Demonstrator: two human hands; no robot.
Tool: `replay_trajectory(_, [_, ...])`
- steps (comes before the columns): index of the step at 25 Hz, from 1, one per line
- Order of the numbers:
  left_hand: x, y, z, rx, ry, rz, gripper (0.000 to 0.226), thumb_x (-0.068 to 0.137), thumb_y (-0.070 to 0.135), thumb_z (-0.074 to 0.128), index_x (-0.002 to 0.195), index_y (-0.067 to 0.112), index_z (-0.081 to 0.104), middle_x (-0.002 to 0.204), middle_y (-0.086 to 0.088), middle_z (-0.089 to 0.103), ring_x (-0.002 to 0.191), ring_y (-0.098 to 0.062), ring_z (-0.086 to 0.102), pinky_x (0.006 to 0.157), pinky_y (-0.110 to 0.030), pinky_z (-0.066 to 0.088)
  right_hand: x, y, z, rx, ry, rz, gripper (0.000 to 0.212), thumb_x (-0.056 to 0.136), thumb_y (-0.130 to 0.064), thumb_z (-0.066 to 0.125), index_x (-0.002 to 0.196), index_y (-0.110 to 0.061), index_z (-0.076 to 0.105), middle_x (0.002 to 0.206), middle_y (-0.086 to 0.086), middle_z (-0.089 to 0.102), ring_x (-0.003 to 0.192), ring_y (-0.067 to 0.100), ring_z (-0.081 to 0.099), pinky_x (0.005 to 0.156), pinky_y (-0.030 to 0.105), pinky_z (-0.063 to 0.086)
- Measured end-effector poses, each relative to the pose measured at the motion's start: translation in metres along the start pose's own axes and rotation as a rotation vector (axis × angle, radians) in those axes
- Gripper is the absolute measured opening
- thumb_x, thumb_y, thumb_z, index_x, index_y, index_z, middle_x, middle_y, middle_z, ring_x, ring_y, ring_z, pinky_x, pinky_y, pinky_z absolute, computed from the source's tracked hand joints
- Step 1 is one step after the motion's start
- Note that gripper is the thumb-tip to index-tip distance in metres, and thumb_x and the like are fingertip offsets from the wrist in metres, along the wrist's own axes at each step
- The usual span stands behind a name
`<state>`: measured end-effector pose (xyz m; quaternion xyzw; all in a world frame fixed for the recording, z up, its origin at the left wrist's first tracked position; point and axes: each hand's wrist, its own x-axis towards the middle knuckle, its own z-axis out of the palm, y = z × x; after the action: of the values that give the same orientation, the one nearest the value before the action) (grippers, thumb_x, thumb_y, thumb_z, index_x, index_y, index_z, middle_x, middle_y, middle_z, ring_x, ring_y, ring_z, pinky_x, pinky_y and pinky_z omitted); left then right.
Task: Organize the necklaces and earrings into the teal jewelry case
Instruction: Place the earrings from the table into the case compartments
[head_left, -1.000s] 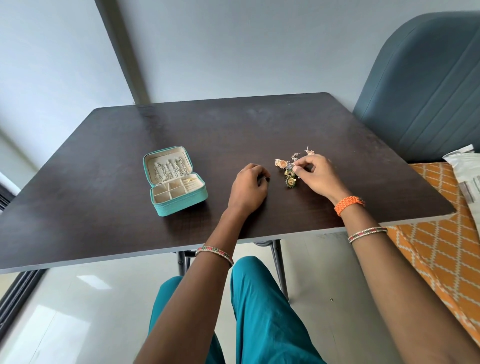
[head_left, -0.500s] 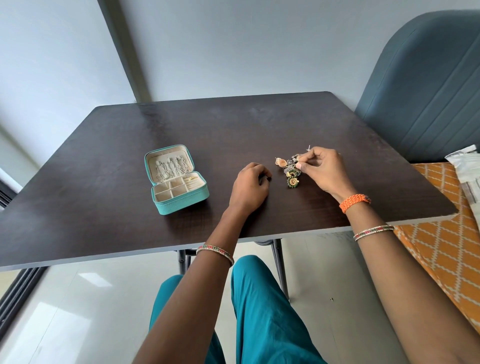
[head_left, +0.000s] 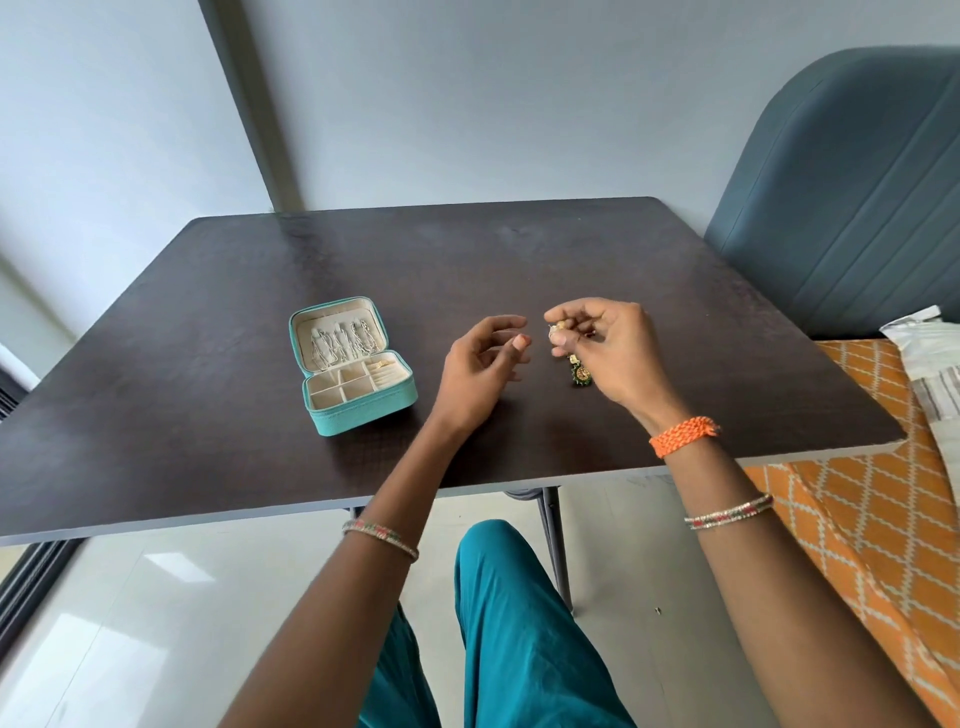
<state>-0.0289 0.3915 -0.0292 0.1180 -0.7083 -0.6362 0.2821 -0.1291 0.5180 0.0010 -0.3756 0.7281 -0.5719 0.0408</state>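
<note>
The small teal jewelry case (head_left: 353, 364) with its cream lining sits open on the dark brown wooden counter (head_left: 208, 312), off to the left of both hands. I can see thin silver necklaces (head_left: 340, 340) hanging in a row inside its raised lid, and something small and gold lies in one of the back compartments (too small for me to name).

My right hand (head_left: 608, 348) is lifted a little above the counter, with its fingers curled and pinching a small gold earring (head_left: 558, 330) at its fingertips. Just below that hand, a green and gold round earring (head_left: 582, 374) shows; I cannot tell if it hangs from the hand or lies on the counter.

My left hand (head_left: 483, 364) is near the right one, not touching it. Its fingers are loose and a bit bent, and it holds nothing.

An orange woven band (head_left: 683, 436) is on the right wrist. A grey-blue padded chair (head_left: 841, 197) stands to the right of the counter.
</note>
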Motion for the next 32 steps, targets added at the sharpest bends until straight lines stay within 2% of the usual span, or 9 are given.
replay_trajectory(4, [-0.019,0.031,-0.021,-0.123,0.015,0.090,0.014,0.092,0.003,0.055,0.103,0.004,0.062,0.090,-0.005,0.067,0.077,-0.006,0.066,0.070,-0.021,0.055,-0.015,-0.042,0.026,0.416,-0.117,0.038,0.031,0.086,0.014,0.055,0.110,-0.004,0.062,0.088,0.010,0.067,0.079,0.011,0.071,0.072,0.021,0.056])
replay_trajectory(7, [-0.033,0.042,-0.041,-0.172,0.067,0.103,0.010,0.092,0.004,0.054,0.098,0.005,0.062,0.088,-0.009,0.066,0.079,-0.012,0.065,0.072,-0.023,0.056,-0.016,-0.061,0.045,0.487,-0.160,0.030,0.028,0.085,0.014,0.056,0.106,-0.004,0.065,0.088,0.010,0.068,0.078,0.012,0.071,0.070,0.021,0.057])
replay_trajectory(12, [-0.048,0.054,-0.072,-0.077,0.147,0.083,0.008,0.094,0.005,0.051,0.089,0.006,0.057,0.072,-0.004,0.056,0.061,-0.004,0.056,0.065,-0.022,0.054,-0.015,-0.066,0.072,0.137,-0.169,-0.172,0.016,0.083,-0.008,0.070,0.090,-0.023,0.071,0.090,-0.003,0.067,0.081,0.013,0.066,0.064,0.031,0.057])
replay_trajectory(15, [-0.049,0.062,-0.091,0.089,0.072,0.077,0.018,0.096,0.004,0.047,0.082,0.010,0.055,0.067,-0.002,0.048,0.055,-0.001,0.049,0.056,-0.018,0.049,-0.015,-0.075,0.079,0.078,-0.218,-0.258,0.014,0.082,-0.011,0.071,0.092,-0.021,0.072,0.094,-0.005,0.069,0.087,0.012,0.066,0.075,0.036,0.058])
replay_trajectory(19, [-0.049,0.069,-0.115,0.167,0.015,0.002,0.019,0.096,0.001,0.048,0.080,0.007,0.058,0.068,-0.002,0.051,0.053,-0.001,0.048,0.050,-0.018,0.045,-0.007,-0.083,0.089,-0.053,-0.236,-0.367,0.009,0.081,-0.011,0.072,0.090,-0.012,0.075,0.087,0.001,0.073,0.079,0.009,0.068,0.072,0.023,0.055])
replay_trajectory(22, [-0.047,0.059,-0.125,0.467,0.407,0.069,0.021,0.090,-0.002,0.050,0.087,0.011,0.067,0.079,0.004,0.064,0.065,-0.003,0.055,0.061,-0.018,0.045,0.004,-0.072,0.106,-0.085,-0.227,-0.296,0.008,0.082,-0.009,0.071,0.089,-0.009,0.075,0.079,-0.005,0.070,0.069,-0.004,0.062,0.065,0.009,0.047])
replay_trajectory(24, [-0.049,0.046,-0.130,0.649,0.630,0.017,0.019,0.089,0.007,0.051,0.099,0.014,0.066,0.099,-0.002,0.067,0.088,-0.014,0.061,0.076,-0.024,0.046,0.009,-0.058,0.121,-0.106,-0.239,-0.214,0.007,0.081,-0.011,0.072,0.088,-0.011,0.075,0.080,-0.005,0.071,0.069,-0.004,0.061,0.064,0.006,0.044])
replay_trajectory(28, [-0.051,0.012,-0.133,0.660,0.508,-0.349,0.041,0.090,0.018,0.049,0.131,0.014,0.048,0.131,-0.010,0.057,0.120,-0.031,0.052,0.102,-0.043,0.040,0.013,-0.034,0.141,-0.023,-0.264,-0.063,0.008,0.080,-0.009,0.073,0.081,-0.017,0.073,0.075,-0.005,0.070,0.067,0.001,0.061,0.066,0.014,0.048])
replay_trajectory(32, [-0.058,-0.008,-0.130,0.702,0.418,-0.157,0.039,0.092,0.009,0.045,0.129,0.013,0.055,0.146,-0.009,0.044,0.130,-0.026,0.047,0.103,-0.038,0.041,0.016,-0.028,0.145,-0.158,-0.185,-0.155,0.003,0.080,-0.010,0.072,0.081,-0.013,0.073,0.071,-0.008,0.065,0.062,-0.006,0.056,0.060,0.007,0.040])
